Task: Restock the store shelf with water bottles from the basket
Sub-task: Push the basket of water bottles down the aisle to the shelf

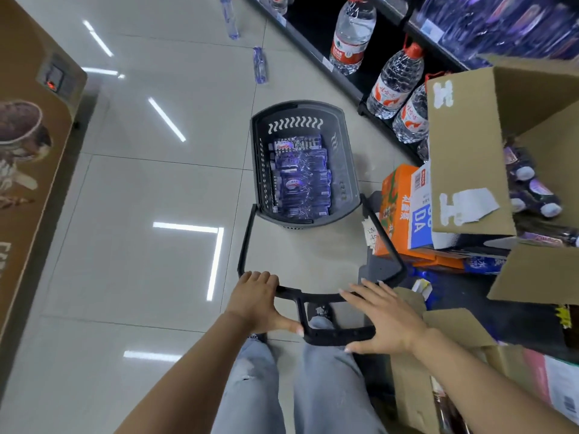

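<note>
A dark grey shopping basket (347,170) stands on the tiled floor ahead of me, filled with several purple-labelled water bottles (300,180) lying flat. Its long black pull handle (332,335) reaches back toward my legs. My left hand (257,300) grips the handle's left corner, fingers curled over the bar. My right hand (383,317) lies over the handle's right side with fingers spread and straight. The store shelf (445,42) runs along the upper right, its upper level packed with purple bottles.
Large water jugs (396,81) stand on the shelf's bottom level. An open cardboard box (470,145) with purple bottles inside sits at right above orange and blue cartons (404,208). Two loose bottles (260,65) lie on the floor farther up the aisle. A brown cabinet (28,126) lines the left.
</note>
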### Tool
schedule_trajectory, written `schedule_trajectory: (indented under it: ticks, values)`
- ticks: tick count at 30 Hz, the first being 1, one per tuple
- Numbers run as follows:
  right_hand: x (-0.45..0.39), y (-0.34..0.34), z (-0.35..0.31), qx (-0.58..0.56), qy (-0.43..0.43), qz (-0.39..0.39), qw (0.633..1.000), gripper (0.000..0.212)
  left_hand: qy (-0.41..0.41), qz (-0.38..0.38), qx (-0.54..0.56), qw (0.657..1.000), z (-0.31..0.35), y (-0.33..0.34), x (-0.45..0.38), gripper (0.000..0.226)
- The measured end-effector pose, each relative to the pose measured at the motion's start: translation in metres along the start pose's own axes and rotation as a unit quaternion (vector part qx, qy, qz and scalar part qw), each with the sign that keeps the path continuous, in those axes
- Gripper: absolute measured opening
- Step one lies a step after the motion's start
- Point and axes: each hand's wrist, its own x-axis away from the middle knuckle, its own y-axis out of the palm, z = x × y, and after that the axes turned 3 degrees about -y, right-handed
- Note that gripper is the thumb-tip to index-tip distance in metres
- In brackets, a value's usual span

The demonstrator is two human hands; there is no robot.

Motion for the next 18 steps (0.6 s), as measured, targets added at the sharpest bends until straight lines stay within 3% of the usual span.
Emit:
schedule_trajectory:
  ticks: [18]
  values:
    - [-0.03, -0.08, 0.073, 0.046, -0.068, -0.03, 0.996, 0.105, -0.064, 0.053, 0.054, 0.995, 0.038, -0.012, -0.055, 0.13]
